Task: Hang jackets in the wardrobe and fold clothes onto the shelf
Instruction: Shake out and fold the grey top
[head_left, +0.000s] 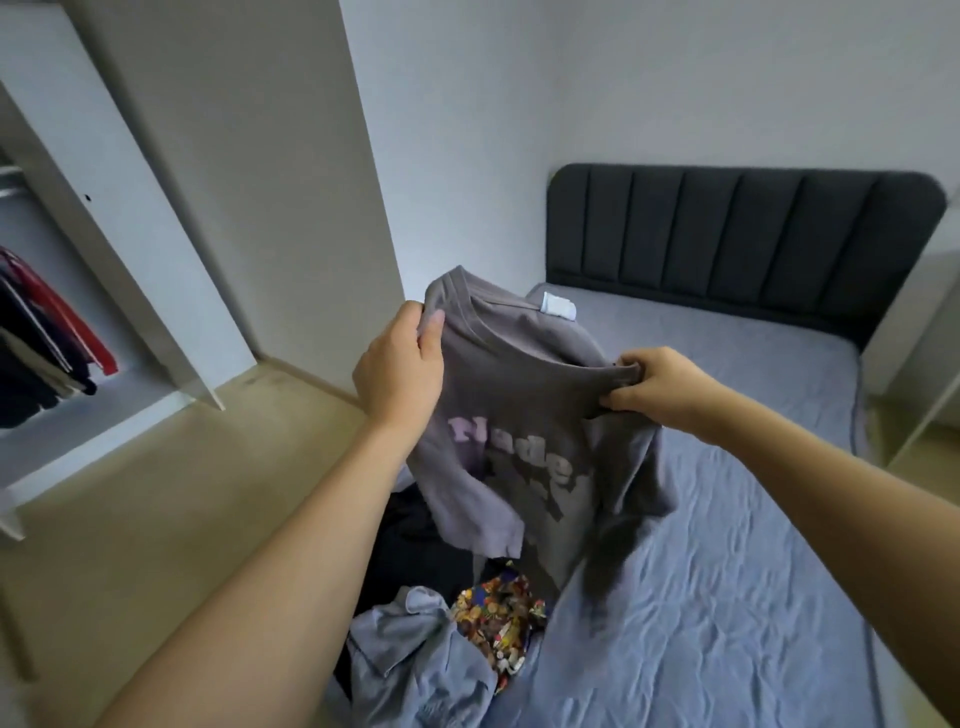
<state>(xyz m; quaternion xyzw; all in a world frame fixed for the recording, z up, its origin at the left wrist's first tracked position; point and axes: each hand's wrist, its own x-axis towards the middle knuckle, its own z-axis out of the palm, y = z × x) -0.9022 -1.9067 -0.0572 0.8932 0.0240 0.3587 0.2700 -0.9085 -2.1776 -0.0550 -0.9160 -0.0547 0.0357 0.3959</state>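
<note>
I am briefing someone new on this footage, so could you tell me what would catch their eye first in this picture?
The grey T-shirt with pale lettering, held up mid-frame above the bed, the left hand gripping one shoulder and the right hand pinching the other. Next, the heap of clothes at the bed's near left edge, with one busy multicoloured piece. At far left, dark and red garments hang in the open wardrobe.

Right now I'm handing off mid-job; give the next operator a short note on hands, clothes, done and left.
Left hand grips the grey T-shirt at one shoulder; right hand pinches the other side by the collar. The shirt hangs unfolded above the bed.
Done: some garments already hang in the wardrobe.
Left: fold this shirt and shelve it, then the pile at the bed's edge: blue garment, patterned piece, black clothes.
</note>
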